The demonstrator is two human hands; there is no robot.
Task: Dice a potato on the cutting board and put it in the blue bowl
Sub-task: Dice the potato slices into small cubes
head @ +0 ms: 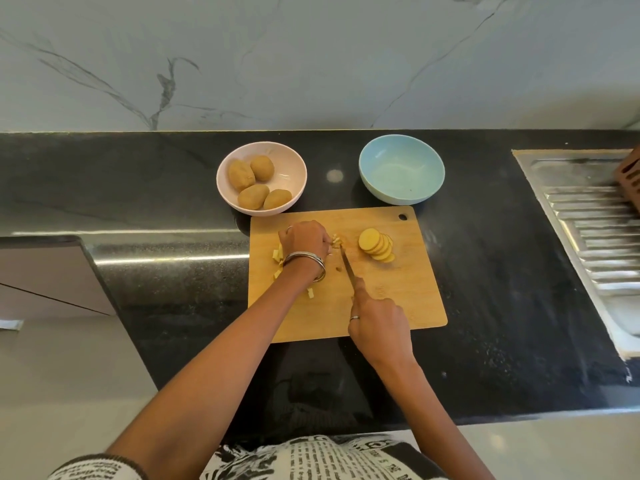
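The head view looks down on a black counter (pixel 485 271) with a wooden cutting board (pixel 408 299) in the middle. The left hand (pixel 304 239) lies on the board's far left part, fingers curled down over a small bunch of potato pieces (pixel 336 241) that peek out at the fingertips. A bangle (pixel 306 259) sits on that wrist. More cut potato bits (pixel 277 254) lie along the board's left side, partly hidden by the hand and forearm.

The right hand (pixel 375 322) grips the handle of a knife (pixel 348 266), index finger stretched along the spine of the blade. The blade tip rests on the board just beside the left fingertips.

A fanned row of round potato slices (pixel 375 245) lies on the right part of the board, apart from the knife.

Beyond the board, the blue bowl (pixel 401 169) stands on the counter with no potato in it. To its left, a pink bowl (pixel 261 178) holds four whole potatoes (pixel 252 195). A steel sink drainboard (pixel 588 230) runs along the right edge.
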